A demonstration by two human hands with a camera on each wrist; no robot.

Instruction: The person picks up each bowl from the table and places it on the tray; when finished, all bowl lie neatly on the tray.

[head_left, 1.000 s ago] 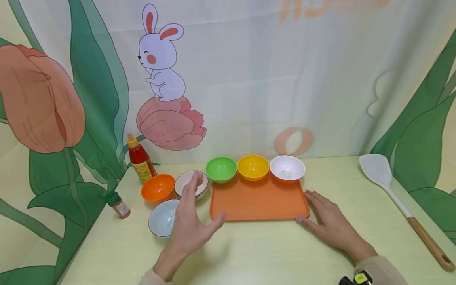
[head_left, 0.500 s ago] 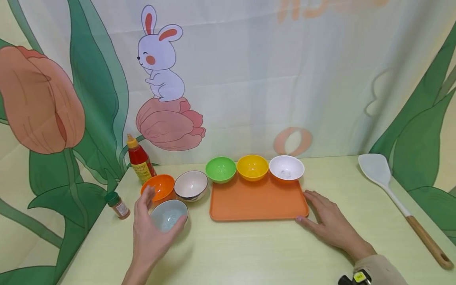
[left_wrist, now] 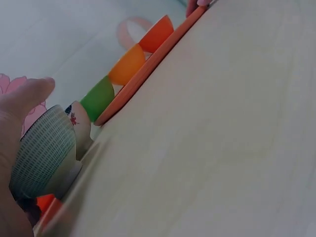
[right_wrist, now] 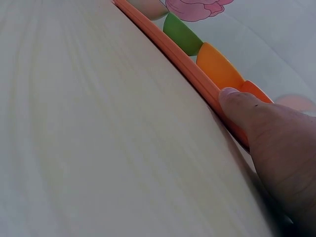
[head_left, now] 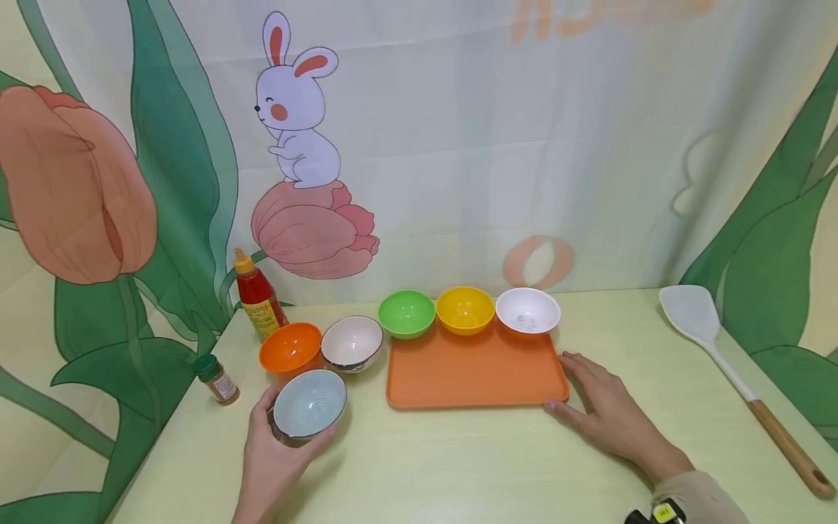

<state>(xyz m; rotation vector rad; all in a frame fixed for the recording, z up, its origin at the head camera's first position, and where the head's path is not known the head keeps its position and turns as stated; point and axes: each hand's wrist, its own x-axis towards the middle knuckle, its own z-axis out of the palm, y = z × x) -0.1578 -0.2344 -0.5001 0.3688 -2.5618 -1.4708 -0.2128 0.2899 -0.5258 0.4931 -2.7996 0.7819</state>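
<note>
My left hand [head_left: 275, 451] grips a light blue bowl [head_left: 310, 404], fingers round its left side and thumb along the front. In the left wrist view this bowl [left_wrist: 47, 153] shows a green-patterned outside, and the thumb stands near its rim. My right hand [head_left: 612, 415] holds the front right corner of an orange tray [head_left: 474, 375], thumb at the front edge and fingers along the right side. In the right wrist view the thumb [right_wrist: 247, 106] lies against the tray's rim. Green [head_left: 406, 314], yellow [head_left: 465, 311] and white [head_left: 527, 311] bowls stand in a row at the tray's back.
Behind the blue bowl stand an orange bowl [head_left: 291, 349] and a cream bowl [head_left: 352, 343]. A red sauce bottle [head_left: 260, 298] and a green-capped spice jar [head_left: 217, 380] are at the left. A white spatula with a wooden handle [head_left: 785, 444] lies at the right.
My left hand has moved left and down from beside the tray, then closed round the light blue bowl, which appears slightly raised. The right hand has stayed at the tray's corner.
</note>
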